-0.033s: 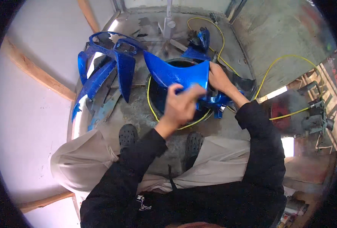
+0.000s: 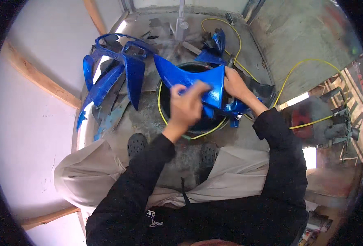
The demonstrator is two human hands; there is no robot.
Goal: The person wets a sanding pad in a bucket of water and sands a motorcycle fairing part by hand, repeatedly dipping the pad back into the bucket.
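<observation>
A curved blue plastic panel [image 2: 189, 78] is held over a dark round tub [image 2: 169, 112]. My right hand [image 2: 238, 88] grips the panel's right edge, its fingers reaching behind it. My left hand [image 2: 186, 104] is over the panel's face, smeared by motion; whether it holds anything is unclear. Another blue piece [image 2: 236, 108] shows below my right hand, partly hidden. At the left lie several larger blue body panels [image 2: 134, 82], and more blue and black parts [image 2: 218, 43] are behind the tub.
A yellow hose [image 2: 240, 41] loops around the tub and runs right to a grimy red-and-gray machine [image 2: 308, 121]. A metal post [image 2: 180, 26] stands at the back. White wall panels with wooden battens [image 2: 42, 78] are on the left. My shoes [image 2: 137, 143] are below.
My left hand has moved a little up and leftward across the panel. My right hand and the panel have barely moved.
</observation>
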